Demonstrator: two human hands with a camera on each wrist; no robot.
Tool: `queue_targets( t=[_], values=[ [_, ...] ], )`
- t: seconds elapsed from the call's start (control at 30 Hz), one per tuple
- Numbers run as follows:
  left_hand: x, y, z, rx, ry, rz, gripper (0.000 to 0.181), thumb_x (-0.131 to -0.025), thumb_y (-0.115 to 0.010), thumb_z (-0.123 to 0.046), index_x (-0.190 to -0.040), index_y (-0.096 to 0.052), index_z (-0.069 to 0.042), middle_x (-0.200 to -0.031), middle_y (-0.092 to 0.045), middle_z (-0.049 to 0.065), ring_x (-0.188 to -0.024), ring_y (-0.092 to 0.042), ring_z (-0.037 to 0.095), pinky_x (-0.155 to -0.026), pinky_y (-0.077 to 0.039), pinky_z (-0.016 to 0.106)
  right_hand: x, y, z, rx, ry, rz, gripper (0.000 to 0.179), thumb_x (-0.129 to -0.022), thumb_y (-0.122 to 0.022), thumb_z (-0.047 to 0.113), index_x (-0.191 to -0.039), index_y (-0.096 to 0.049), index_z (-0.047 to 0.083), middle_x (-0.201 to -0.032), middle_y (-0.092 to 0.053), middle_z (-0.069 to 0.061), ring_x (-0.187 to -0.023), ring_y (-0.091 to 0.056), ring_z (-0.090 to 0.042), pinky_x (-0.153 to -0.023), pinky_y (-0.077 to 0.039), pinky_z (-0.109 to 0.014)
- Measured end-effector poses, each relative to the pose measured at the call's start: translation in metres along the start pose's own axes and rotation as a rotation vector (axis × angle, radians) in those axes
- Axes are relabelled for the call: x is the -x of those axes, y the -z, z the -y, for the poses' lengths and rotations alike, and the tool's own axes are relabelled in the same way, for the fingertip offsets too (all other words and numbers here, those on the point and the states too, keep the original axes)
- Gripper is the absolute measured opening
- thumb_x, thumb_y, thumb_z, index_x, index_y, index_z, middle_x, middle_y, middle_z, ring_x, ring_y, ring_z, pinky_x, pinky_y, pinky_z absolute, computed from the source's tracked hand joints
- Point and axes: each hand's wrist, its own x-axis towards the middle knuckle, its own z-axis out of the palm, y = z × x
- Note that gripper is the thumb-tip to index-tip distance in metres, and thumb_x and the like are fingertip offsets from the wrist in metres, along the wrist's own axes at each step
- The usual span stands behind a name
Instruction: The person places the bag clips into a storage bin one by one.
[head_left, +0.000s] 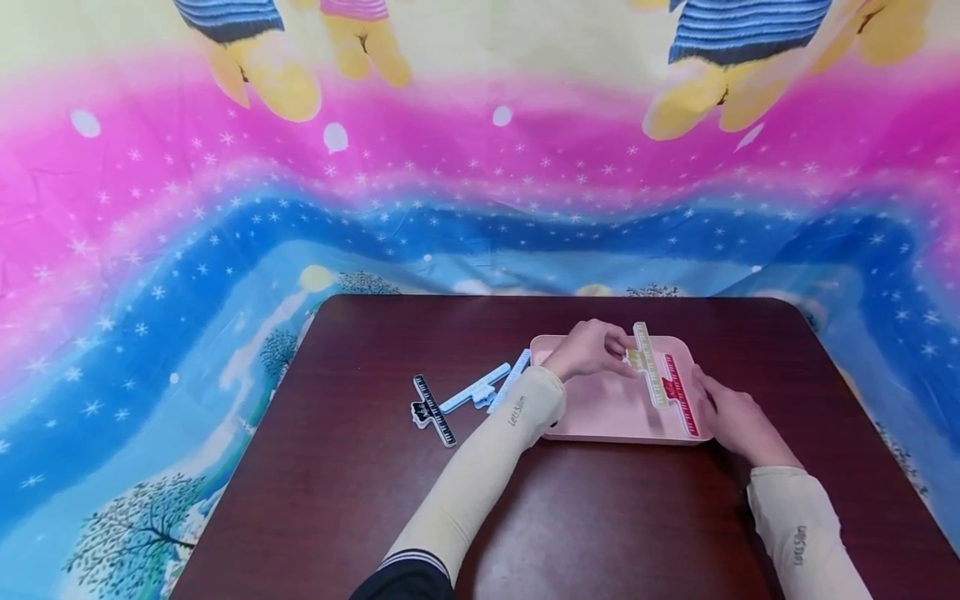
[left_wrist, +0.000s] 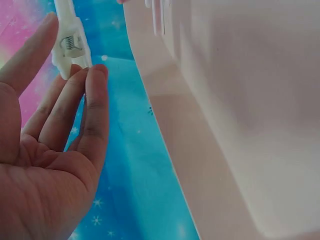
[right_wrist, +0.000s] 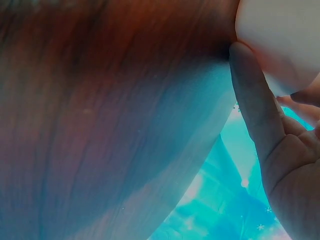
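Note:
My left hand (head_left: 594, 348) pinches a pale yellow clip (head_left: 651, 367) with a piano-key bar, held above the pink tray (head_left: 592, 412). In the left wrist view, the clip's metal spring shows on its body (left_wrist: 71, 45) between thumb and fingers. A red piano-key clip (head_left: 678, 396) lies at the right side inside the tray. My right hand (head_left: 742, 421) is at the tray's right edge. In the right wrist view, a straight digit of that hand (right_wrist: 255, 95) touches the tray's outside (right_wrist: 285, 35); its other fingers are partly out of frame.
Left of the tray, a black piano-key clip (head_left: 435, 412) lies on the dark wooden table (head_left: 360, 500). Light blue clips (head_left: 476, 388) lie between it and the tray, partly hidden by the left forearm. A patterned cloth (head_left: 480, 225) hangs behind the table.

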Motion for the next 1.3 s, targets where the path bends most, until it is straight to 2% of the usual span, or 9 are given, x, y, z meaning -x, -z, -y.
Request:
queue_targets(
  t=[0.23,0.47,0.6,0.93,1.3],
  values=[
    [-0.003,-0.011,0.004,-0.063,0.047,0.001,0.039,-0.074,-0.096,-0.026,-0.109,-0.079,-0.018,-0.102,-0.079,-0.006,-0.092,-0.070,0.001,-0.084,-0.049,0.010,0.000,0.000,0.000,0.000,0.000,0.002,0.064,-0.108,-0.049,0.020,-0.161,-0.022,-0.002,-0.149,-0.039,-0.043,-0.129,-0.048,-0.060,-0.105,-0.040,-0.073],
    [-0.006,-0.019,0.007,-0.163,0.071,0.016,0.039,-0.070,-0.098,-0.025,-0.103,-0.078,-0.018,-0.092,-0.075,-0.010,-0.080,-0.062,-0.003,-0.073,-0.046,0.010,0.000,0.001,0.001,-0.002,-0.010,0.004,0.064,-0.108,-0.049,0.021,-0.161,-0.022,-0.002,-0.149,-0.038,-0.044,-0.129,-0.047,-0.060,-0.106,-0.039,-0.073],
    [-0.007,-0.022,0.008,-0.263,0.065,0.009,0.042,-0.068,-0.099,-0.028,-0.104,-0.079,-0.020,-0.091,-0.073,-0.012,-0.080,-0.060,-0.001,-0.075,-0.043,0.011,-0.001,0.001,0.001,0.005,0.004,-0.012,0.062,-0.108,-0.048,0.020,-0.160,-0.023,-0.003,-0.149,-0.038,-0.044,-0.129,-0.047,-0.060,-0.107,-0.039,-0.072],
    [-0.011,-0.034,0.014,-0.407,0.079,0.006,0.039,-0.071,-0.097,-0.029,-0.105,-0.080,-0.022,-0.091,-0.068,-0.013,-0.081,-0.057,-0.001,-0.082,-0.041,0.014,0.001,0.000,0.000,-0.005,-0.006,-0.006,0.064,-0.108,-0.049,0.020,-0.161,-0.023,-0.003,-0.149,-0.038,-0.043,-0.130,-0.047,-0.060,-0.107,-0.039,-0.072],
    [-0.009,-0.043,0.010,-0.431,0.068,-0.007,0.037,-0.069,-0.098,-0.030,-0.100,-0.083,-0.019,-0.095,-0.068,-0.010,-0.083,-0.057,0.002,-0.079,-0.042,0.013,0.000,-0.001,0.000,-0.001,-0.007,-0.014,0.062,-0.108,-0.049,0.020,-0.160,-0.024,-0.003,-0.149,-0.039,-0.043,-0.131,-0.046,-0.061,-0.107,-0.039,-0.072]
  ],
)
